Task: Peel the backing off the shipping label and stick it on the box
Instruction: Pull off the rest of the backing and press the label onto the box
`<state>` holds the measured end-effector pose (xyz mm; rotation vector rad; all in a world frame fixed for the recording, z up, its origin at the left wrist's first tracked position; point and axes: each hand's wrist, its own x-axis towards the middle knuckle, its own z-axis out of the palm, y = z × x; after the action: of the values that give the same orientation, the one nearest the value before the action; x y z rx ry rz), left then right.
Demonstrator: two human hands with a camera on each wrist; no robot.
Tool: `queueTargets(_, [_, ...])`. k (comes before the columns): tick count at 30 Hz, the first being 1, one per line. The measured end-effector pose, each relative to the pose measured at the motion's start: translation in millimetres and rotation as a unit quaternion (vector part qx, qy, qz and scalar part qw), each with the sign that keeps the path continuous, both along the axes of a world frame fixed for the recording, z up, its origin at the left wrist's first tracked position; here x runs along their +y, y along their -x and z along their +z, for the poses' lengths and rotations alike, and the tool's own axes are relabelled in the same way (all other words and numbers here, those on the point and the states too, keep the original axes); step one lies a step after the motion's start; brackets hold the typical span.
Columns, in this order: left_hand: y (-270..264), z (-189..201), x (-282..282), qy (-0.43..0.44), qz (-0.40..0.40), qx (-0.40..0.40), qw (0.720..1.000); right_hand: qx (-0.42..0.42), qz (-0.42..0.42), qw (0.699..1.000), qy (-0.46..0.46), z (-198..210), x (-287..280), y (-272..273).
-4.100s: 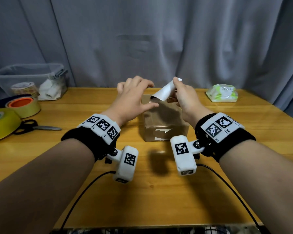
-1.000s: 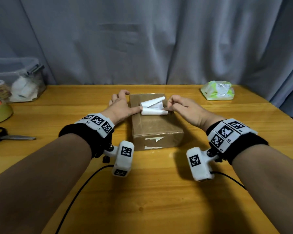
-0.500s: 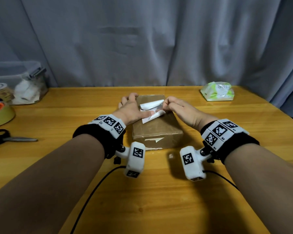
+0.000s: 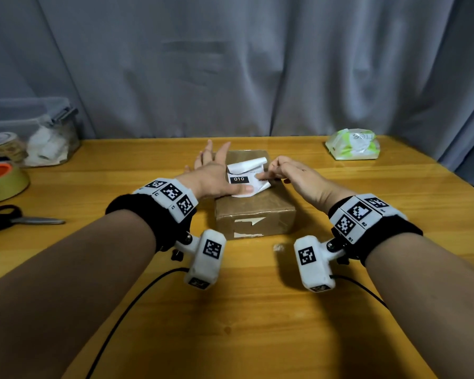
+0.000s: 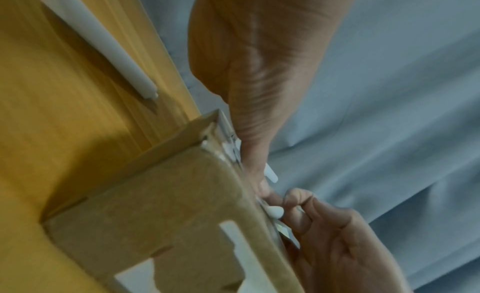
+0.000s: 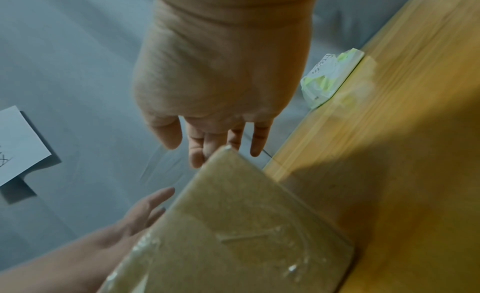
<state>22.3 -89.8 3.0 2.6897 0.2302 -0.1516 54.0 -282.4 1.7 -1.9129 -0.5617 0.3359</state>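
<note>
A brown cardboard box [image 4: 255, 212] stands mid-table. On its top lies the white shipping label [image 4: 240, 179], printed "010" face up, its far edge still curled upward. My left hand [image 4: 216, 177] lies at the box's left side, fingers straight past the box, thumb pressing the label's near corner. My right hand [image 4: 288, 173] comes in from the right and its index fingertip [image 4: 260, 176] presses on the label's right part; the thumb hangs apart from it. A white rolled strip [image 5: 103, 45] lies on the table left of the box [image 5: 166, 215].
A clear plastic bin [image 4: 39, 127], tape rolls [image 4: 3, 179] and scissors [image 4: 17, 220] sit at the far left. A pack of wipes [image 4: 352, 147] lies at the back right. A small white scrap [image 4: 278, 247] is in front of the box. A grey curtain hangs behind.
The rolled label held above the box came down onto its top and has been spread out, print now showing. My right hand went from pinching it to pressing it; the left thumb slid to its near corner.
</note>
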Motion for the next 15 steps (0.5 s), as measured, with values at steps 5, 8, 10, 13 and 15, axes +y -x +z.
queueTargets(5, [-4, -2, 3, -0.001, 0.053, -0.033, 0.998, -0.02, 0.01, 1.0, 0.011, -3, 1, -4])
queueTargets(8, [-2, -3, 4, 0.024, 0.041, -0.011, 0.999, -0.067, -0.031, 0.997, 0.015, -4, 6, -11])
queueTargets(10, [-2, -4, 5, 0.038, 0.045, -0.012, 0.998, -0.09, -0.096, 0.99, 0.041, -6, 10, -17])
queueTargets(13, [-4, -5, 6, 0.05, 0.058, -0.025, 0.997, -0.018, -0.156, 0.985, 0.076, -8, 16, -26])
queueTargets(15, [-6, -6, 5, 0.05, 0.065, -0.031, 0.996, 0.03, -0.168, 0.981, 0.089, -8, 18, -30])
